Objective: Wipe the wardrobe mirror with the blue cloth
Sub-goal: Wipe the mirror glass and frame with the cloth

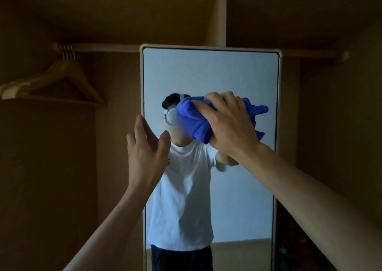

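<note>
A tall mirror [208, 72] in a pale frame stands inside the open wardrobe, filling the middle of the view. My right hand [229, 122] grips a bunched blue cloth [192, 120] and holds it against the glass at about mid-height, right of centre. My left hand [145, 146] is at the mirror's left edge, fingers straight and its fingertips at the frame. The glass reflects a person in a white T-shirt and the cloth.
Wooden hangers [62, 78] hang from a rail [103, 47] at the upper left. Brown wardrobe walls close in on both sides, with a vertical divider [222, 14] above the mirror. Dim items lie low on the right [289, 246].
</note>
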Demonstrator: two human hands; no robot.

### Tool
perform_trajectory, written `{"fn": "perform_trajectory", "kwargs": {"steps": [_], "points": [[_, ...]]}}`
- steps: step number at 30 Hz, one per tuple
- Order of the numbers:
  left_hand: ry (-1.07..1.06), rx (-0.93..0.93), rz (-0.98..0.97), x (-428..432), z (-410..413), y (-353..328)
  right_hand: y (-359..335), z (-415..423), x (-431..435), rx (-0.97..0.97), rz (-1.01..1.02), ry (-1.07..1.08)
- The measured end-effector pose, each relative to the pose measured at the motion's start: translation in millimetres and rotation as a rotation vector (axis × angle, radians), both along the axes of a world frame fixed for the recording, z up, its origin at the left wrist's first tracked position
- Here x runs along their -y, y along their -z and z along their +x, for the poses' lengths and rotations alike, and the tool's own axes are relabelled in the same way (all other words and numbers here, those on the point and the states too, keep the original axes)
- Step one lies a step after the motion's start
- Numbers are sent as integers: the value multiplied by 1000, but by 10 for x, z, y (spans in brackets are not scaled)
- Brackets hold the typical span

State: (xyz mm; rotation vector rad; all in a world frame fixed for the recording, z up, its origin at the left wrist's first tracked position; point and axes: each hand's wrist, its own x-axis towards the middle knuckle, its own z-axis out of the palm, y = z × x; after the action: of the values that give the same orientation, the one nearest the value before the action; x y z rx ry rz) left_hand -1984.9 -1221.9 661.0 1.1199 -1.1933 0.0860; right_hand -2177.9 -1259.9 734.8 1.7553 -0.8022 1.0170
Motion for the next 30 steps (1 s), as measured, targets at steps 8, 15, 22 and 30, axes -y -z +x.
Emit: {"fn": "perform_trajectory", "kwargs": {"steps": [8,15,22,30], "points": [[8,-7,60,-84,13,312,642,-38,-41,-18,69,-25],[14,-9,82,-98,-48,578,1054,-41,-77,11,130,-37],[-111,233,-47,-116,-150,834,1208,-21,-82,9,124,-11],[63,525,-56,-143,-372,1130,1462,-39,-73,4,143,20]]}}
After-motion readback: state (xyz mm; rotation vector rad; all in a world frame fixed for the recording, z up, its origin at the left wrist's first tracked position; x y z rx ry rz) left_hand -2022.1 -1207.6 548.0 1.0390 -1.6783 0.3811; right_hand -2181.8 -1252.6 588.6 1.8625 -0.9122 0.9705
